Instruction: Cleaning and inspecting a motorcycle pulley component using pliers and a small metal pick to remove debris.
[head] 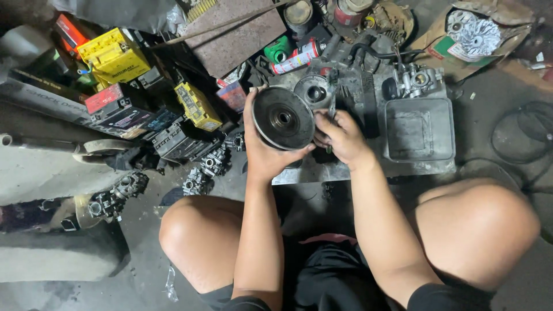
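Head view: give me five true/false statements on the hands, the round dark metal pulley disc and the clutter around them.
1. The left hand holds the round dark metal pulley disc up by its rim. True.
2. The right hand rests on the person's knee. False: it is at the disc's right edge, above the grey engine case.
3. A yellow box-shaped battery lies at the upper left. True.
4. The red and white spray can stands upright. False: it lies on its side.
5. The grey square metal tray sits left of the disc. False: it sits to the right.
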